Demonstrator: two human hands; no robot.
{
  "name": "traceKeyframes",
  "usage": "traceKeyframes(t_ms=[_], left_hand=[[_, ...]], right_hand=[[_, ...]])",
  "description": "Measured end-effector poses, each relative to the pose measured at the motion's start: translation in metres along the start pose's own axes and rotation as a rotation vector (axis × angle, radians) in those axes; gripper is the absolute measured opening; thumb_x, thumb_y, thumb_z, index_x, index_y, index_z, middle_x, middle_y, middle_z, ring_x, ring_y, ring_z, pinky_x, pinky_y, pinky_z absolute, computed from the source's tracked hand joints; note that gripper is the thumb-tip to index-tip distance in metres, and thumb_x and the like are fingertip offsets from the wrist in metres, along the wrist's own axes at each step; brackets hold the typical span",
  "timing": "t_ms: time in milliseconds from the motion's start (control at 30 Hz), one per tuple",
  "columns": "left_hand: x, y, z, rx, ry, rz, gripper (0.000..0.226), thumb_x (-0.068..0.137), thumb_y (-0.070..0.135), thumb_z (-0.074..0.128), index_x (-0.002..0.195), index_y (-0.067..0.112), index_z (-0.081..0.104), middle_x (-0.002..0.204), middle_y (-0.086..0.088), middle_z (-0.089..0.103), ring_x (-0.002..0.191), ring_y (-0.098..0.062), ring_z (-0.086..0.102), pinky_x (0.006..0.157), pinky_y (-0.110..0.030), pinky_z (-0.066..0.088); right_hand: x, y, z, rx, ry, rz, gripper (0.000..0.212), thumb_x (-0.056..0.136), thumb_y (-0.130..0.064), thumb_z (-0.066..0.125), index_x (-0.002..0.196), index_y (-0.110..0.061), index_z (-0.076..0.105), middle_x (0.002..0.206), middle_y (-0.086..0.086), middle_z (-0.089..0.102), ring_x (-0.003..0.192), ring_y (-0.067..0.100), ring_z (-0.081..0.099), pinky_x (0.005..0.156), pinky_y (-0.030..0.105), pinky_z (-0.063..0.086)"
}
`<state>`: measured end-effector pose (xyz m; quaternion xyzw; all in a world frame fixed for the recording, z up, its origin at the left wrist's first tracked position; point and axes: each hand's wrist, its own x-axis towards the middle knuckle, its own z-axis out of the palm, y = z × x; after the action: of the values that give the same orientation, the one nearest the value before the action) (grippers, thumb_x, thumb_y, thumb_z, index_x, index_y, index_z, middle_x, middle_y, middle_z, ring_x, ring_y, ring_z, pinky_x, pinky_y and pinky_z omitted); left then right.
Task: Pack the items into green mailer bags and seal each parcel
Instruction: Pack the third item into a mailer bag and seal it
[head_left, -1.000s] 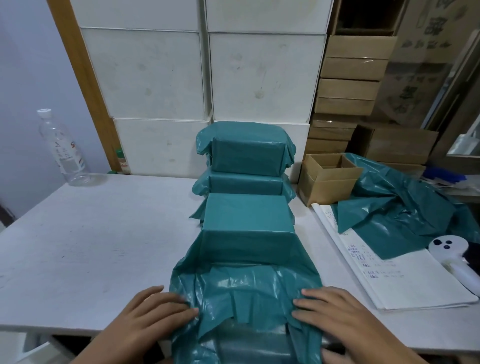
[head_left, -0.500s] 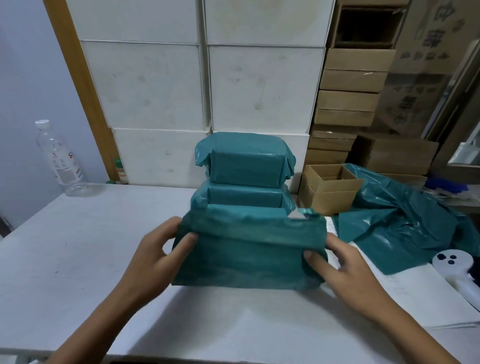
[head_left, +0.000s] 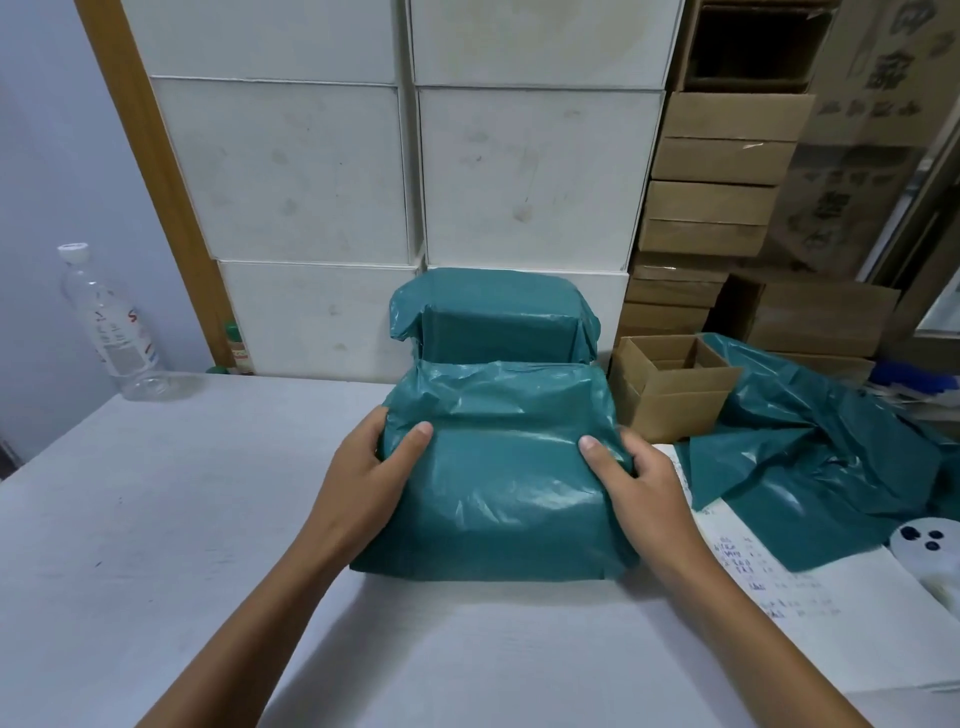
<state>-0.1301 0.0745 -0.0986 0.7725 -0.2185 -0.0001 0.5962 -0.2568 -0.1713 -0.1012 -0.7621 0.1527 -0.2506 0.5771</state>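
A box-shaped parcel wrapped in a green mailer bag (head_left: 498, 483) lies on the white table (head_left: 156, 519) in the middle of the head view. My left hand (head_left: 371, 478) grips its left side, thumb on top. My right hand (head_left: 641, 483) grips its right side the same way. Behind it stand stacked wrapped green parcels (head_left: 493, 322), the lower part hidden by the held one. A heap of loose green mailer bags (head_left: 810, 452) lies at the right.
A small open cardboard box (head_left: 670, 384) sits right of the stack. A written sheet of paper (head_left: 769, 582) and a white handheld device (head_left: 930, 551) lie at the right. An empty plastic bottle (head_left: 111, 327) stands at the back left. White boxes (head_left: 311, 171) and cardboard boxes (head_left: 717, 176) line the back.
I folded the open end of the bag over the box, then turned the parcel over. It now lies flat with both hands holding its sides.
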Motion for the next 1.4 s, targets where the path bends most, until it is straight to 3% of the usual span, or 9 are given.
traceKeyframes(t_ms=[267,433,533,667,800,900,1033,1300,1400], left_hand=[[0.017,0.007,0.007,0.153,-0.021,-0.045,0.018,0.108,0.039,0.055,0.109,0.025,0.066,0.105,0.011,0.074,0.098,-0.012,0.071,0.089,-0.042,0.060],[0.014,0.002,0.009,0.124,0.010,-0.085,0.033,0.098,0.040,0.060,0.102,0.007,0.061,0.097,-0.012,0.071,0.089,-0.031,0.070,0.082,-0.054,0.061],[0.012,0.001,0.012,0.080,0.082,-0.132,0.026,0.092,0.024,0.066,0.087,0.004,0.050,0.091,-0.024,0.066,0.074,-0.025,0.060,0.068,-0.043,0.051],[0.014,0.006,0.012,-0.026,0.049,-0.191,0.029,0.090,0.022,0.069,0.104,0.036,0.047,0.106,-0.005,0.075,0.084,-0.026,0.075,0.082,-0.052,0.062],[0.014,0.012,0.013,0.399,0.100,0.062,0.055,0.090,0.021,0.073,0.134,0.037,0.044,0.125,0.004,0.056,0.108,-0.025,0.062,0.087,-0.041,0.050],[0.020,0.018,0.013,0.834,0.137,0.401,0.051,0.082,0.008,0.075,0.126,0.031,0.066,0.143,0.001,0.055,0.130,-0.031,0.049,0.100,-0.044,0.032],[0.028,0.032,0.018,0.936,-0.287,0.374,0.065,0.083,-0.009,0.052,0.127,0.033,0.075,0.132,0.006,0.073,0.123,-0.028,0.064,0.100,-0.039,0.044],[0.010,0.004,0.004,0.295,-0.303,-0.218,0.044,0.100,0.037,0.033,0.093,0.012,0.068,0.103,-0.003,0.075,0.099,-0.027,0.069,0.097,-0.051,0.054],[-0.004,-0.007,0.015,0.035,-0.200,-0.302,0.039,0.101,0.045,0.034,0.089,0.017,0.058,0.089,-0.006,0.069,0.084,-0.022,0.059,0.087,-0.052,0.052]], right_hand=[[0.008,0.001,0.011,0.013,0.022,0.097,0.019,0.109,-0.026,0.056,0.111,-0.032,0.075,0.098,-0.019,0.079,0.089,-0.001,0.073,0.070,0.014,0.057],[0.011,0.003,0.015,0.021,0.051,0.110,0.028,0.102,-0.015,0.062,0.084,0.006,0.058,0.080,0.009,0.061,0.072,0.013,0.058,0.069,0.035,0.044],[0.012,0.004,0.016,0.059,0.078,0.151,0.031,0.094,-0.011,0.067,0.078,0.002,0.043,0.078,0.006,0.050,0.073,0.018,0.049,0.068,0.035,0.037],[0.011,-0.011,0.014,0.039,0.070,0.199,0.031,0.092,-0.013,0.070,0.114,-0.027,0.054,0.109,-0.002,0.068,0.091,0.018,0.067,0.075,0.037,0.054],[0.013,-0.022,0.015,-0.330,0.036,-0.040,0.063,0.090,-0.012,0.073,0.140,-0.039,0.045,0.132,-0.007,0.046,0.105,0.008,0.057,0.085,0.032,0.048],[0.017,-0.026,0.016,-0.742,0.049,-0.298,0.050,0.088,-0.007,0.071,0.127,-0.036,0.065,0.144,-0.005,0.045,0.134,0.018,0.040,0.100,0.032,0.040],[0.024,-0.040,0.021,-1.027,-0.255,-0.303,0.048,0.098,-0.005,0.051,0.124,-0.038,0.074,0.137,-0.014,0.069,0.132,0.018,0.054,0.108,0.038,0.035],[0.017,-0.010,0.012,-0.119,-0.250,0.202,0.030,0.105,-0.026,0.051,0.098,-0.024,0.079,0.099,-0.019,0.077,0.096,-0.002,0.069,0.088,0.026,0.050],[0.018,0.007,0.017,0.196,-0.160,0.328,0.027,0.102,-0.012,0.053,0.093,-0.018,0.078,0.093,-0.004,0.078,0.095,0.015,0.070,0.086,0.032,0.051]])
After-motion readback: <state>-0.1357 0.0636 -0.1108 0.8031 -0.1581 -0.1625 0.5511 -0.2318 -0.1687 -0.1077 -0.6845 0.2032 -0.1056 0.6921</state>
